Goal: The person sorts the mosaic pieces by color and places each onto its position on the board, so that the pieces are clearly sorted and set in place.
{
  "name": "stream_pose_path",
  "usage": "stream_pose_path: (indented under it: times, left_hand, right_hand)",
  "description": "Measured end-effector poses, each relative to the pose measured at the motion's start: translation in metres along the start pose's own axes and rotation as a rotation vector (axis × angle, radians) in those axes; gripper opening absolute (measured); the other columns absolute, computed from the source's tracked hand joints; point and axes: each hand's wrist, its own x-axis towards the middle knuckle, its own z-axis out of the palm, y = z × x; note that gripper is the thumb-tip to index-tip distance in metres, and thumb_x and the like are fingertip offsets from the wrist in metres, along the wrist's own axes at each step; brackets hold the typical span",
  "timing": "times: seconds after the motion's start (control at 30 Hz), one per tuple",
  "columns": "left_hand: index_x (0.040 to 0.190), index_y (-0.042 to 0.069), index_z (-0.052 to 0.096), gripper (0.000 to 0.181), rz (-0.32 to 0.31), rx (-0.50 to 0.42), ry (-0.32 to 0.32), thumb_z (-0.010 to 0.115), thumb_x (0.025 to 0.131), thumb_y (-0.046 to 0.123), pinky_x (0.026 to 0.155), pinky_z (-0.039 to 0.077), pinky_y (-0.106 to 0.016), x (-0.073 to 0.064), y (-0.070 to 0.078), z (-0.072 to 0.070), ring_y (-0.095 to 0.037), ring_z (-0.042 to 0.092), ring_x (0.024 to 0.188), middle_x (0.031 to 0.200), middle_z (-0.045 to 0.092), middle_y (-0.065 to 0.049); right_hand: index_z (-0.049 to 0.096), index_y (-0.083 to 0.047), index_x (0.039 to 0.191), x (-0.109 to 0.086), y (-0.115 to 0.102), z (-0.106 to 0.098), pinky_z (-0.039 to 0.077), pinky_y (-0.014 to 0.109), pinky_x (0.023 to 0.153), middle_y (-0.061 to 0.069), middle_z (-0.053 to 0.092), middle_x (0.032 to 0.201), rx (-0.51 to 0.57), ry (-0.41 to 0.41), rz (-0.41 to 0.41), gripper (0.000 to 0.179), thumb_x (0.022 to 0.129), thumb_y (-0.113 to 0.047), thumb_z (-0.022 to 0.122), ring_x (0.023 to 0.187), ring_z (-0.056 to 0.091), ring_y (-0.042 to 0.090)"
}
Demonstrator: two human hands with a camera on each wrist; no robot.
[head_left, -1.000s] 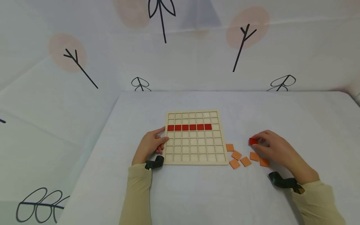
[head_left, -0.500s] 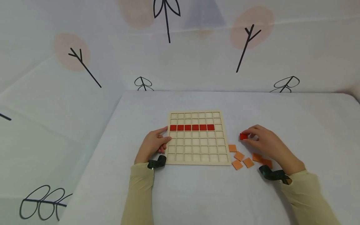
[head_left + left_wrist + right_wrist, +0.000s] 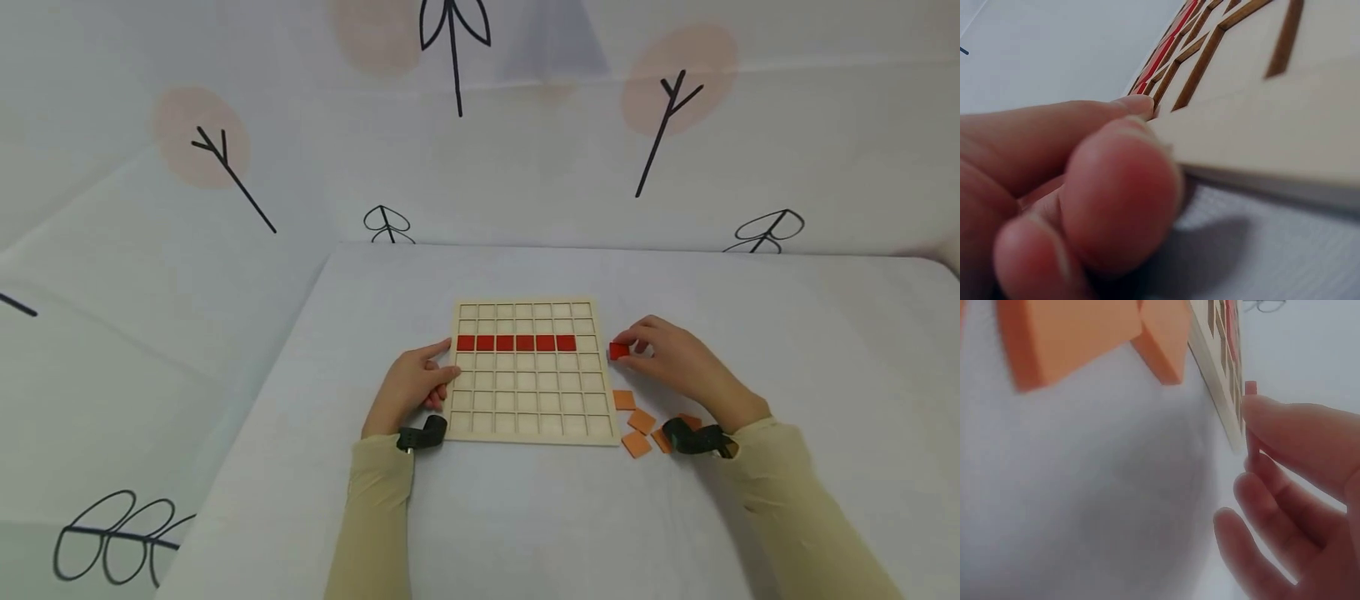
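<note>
Leftward comes the red square tile [image 3: 618, 351] in my right hand [image 3: 671, 352], just right of the gridded wooden board [image 3: 527, 362], nearer its red row [image 3: 525, 343]; my left hand [image 3: 409, 387] spreads thumb and index. Left wrist: fingertips [image 3: 1138, 105] touch the board. Right wrist: I pinch the tile.

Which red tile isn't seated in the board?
The red tile pinched in the right hand, held by the board's right edge; the other six red tiles sit in one row of its cells.
</note>
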Motion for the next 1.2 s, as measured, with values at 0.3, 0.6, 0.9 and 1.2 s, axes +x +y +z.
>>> stream_pose_path:
  times: [0.3,0.6,0.9,1.2]
  left_hand:
    - [0.134,0.031,0.041,0.059,-0.006,0.037,0.003,0.065,0.080,0.034,0.044,0.045,-0.026,0.002,0.001,-0.001,-0.017,0.054,0.043,0.058,0.056,-0.008]
    - [0.134,0.030,0.042,0.058,0.001,0.008,-0.005,0.066,0.081,0.032,0.044,0.046,-0.026,0.001,0.001,0.000,-0.017,0.053,0.042,0.058,0.056,-0.009]
    - [0.134,0.031,0.040,0.059,0.006,0.030,-0.007,0.065,0.080,0.034,0.044,0.046,-0.027,0.003,-0.001,0.000,-0.017,0.054,0.042,0.058,0.056,-0.009]
    - [0.134,0.031,0.041,0.059,0.024,0.024,-0.003,0.066,0.080,0.033,0.043,0.046,-0.027,0.002,0.000,-0.001,-0.018,0.053,0.042,0.057,0.056,-0.009]
  right_hand:
    - [0.064,-0.011,0.104,0.019,-0.004,0.007,0.042,0.034,0.068,0.004,0.053,0.098,-0.017,-0.036,-0.030,0.027,0.080,-0.023,0.067,0.083,0.050,0.017]
    - [0.065,-0.010,0.104,0.030,-0.011,0.011,0.042,0.034,0.067,0.004,0.053,0.099,-0.045,-0.052,-0.006,0.027,0.080,-0.022,0.067,0.083,0.050,0.018]
    - [0.064,-0.010,0.106,0.034,-0.015,0.013,0.043,0.036,0.068,0.006,0.051,0.103,-0.051,-0.062,0.008,0.028,0.081,-0.022,0.067,0.085,0.051,0.019]
    - [0.063,-0.012,0.109,0.036,-0.017,0.014,0.043,0.034,0.066,0.006,0.050,0.100,-0.028,-0.060,-0.005,0.029,0.082,-0.022,0.066,0.084,0.051,0.018]
